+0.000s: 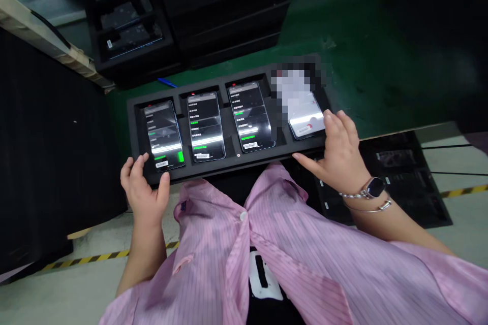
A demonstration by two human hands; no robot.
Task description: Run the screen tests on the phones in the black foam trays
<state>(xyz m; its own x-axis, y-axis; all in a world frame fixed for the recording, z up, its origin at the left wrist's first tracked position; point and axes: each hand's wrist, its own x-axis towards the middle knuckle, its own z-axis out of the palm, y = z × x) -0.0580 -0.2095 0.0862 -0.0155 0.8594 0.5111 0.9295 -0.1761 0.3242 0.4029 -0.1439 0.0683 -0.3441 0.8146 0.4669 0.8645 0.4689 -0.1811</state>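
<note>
Holding a black foam tray (236,155) before us, we see four smartphones (206,127) seated one per compartment, screens up, long axes running away from us. Our left hand (143,188) curls around the near left corner, thumb on top; our right hand (335,150), half open, grips the right end, fingertips just beside the rightmost phone (307,122).

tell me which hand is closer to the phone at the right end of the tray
Right. The right hand is beside the phone, its fingers at the phone's lower corner. The left hand is much farther off, at the opposite end of the tray.
</note>
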